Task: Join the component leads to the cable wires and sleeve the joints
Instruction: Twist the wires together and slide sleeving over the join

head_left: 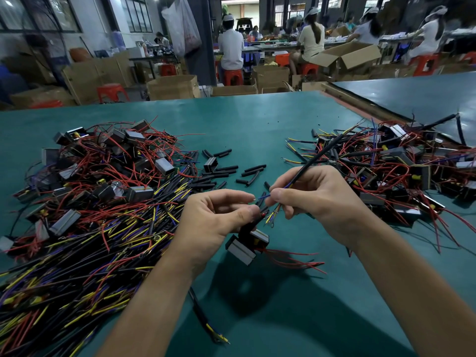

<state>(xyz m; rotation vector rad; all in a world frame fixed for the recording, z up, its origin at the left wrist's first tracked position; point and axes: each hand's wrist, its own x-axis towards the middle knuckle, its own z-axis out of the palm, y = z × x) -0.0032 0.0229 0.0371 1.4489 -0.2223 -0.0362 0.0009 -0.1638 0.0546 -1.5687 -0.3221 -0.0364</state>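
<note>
While in right hand [318, 202], black cable [320, 153], blue and yellow wires [273, 214]

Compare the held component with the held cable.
The component is a blocky black-and-grey part; the cable is a long thin black cord. The component hangs under the left hand, trailing red leads; the cable rises from the right hand toward the right pile. Both carry thin coloured wires.
</note>
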